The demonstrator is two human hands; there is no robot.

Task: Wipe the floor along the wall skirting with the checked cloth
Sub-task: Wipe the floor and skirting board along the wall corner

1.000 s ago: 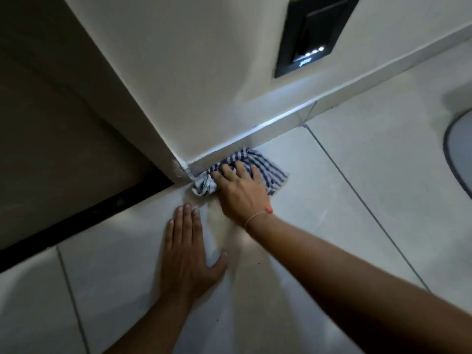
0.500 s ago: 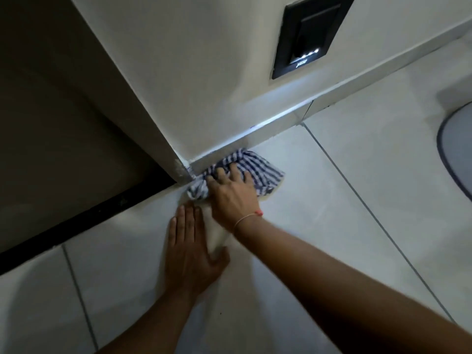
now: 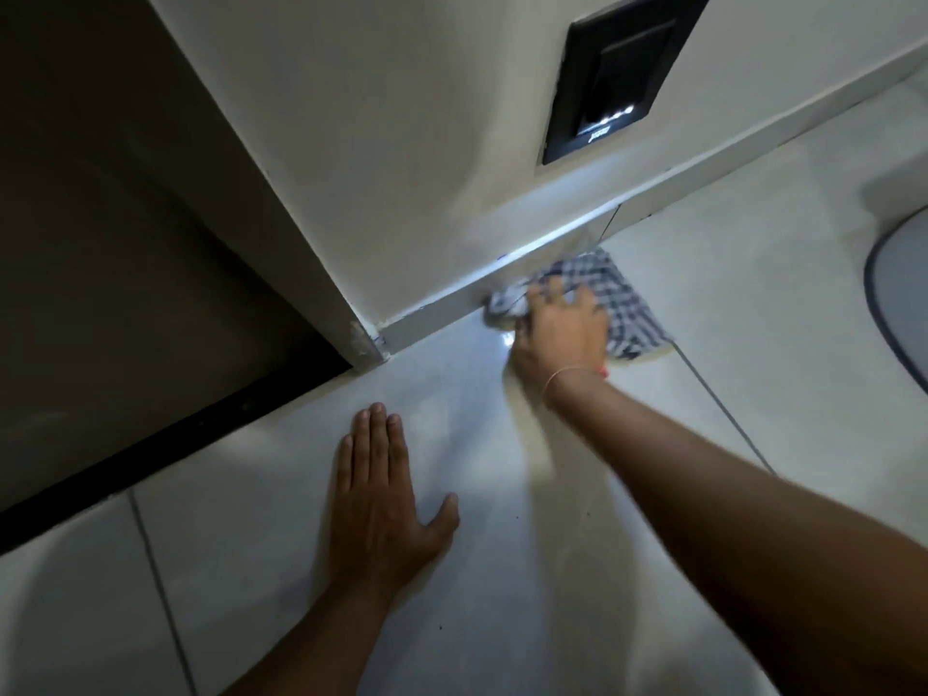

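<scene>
Checked cloth sits on the floor, bunched against the base of the skirting, right of the wall corner. Right hand is on top of it, palm down, fingers spread and curled onto the fabric, pressing it flat; hand is motion-blurred, so can't tell whether it grips or just presses. Forearm runs in from lower right, thin band at the wrist. Left hand is fully open, flat on the tile, fingers together and pointing at the wall, thumb out to the right, holding nothing, well apart from the cloth. Cloth is soft, crumpled, blue-and-white check. Floor is glossy pale tile with thin dark grout lines. Skirting is a low pale strip. Black rectangular wall plate with small lit dots sits above.
</scene>
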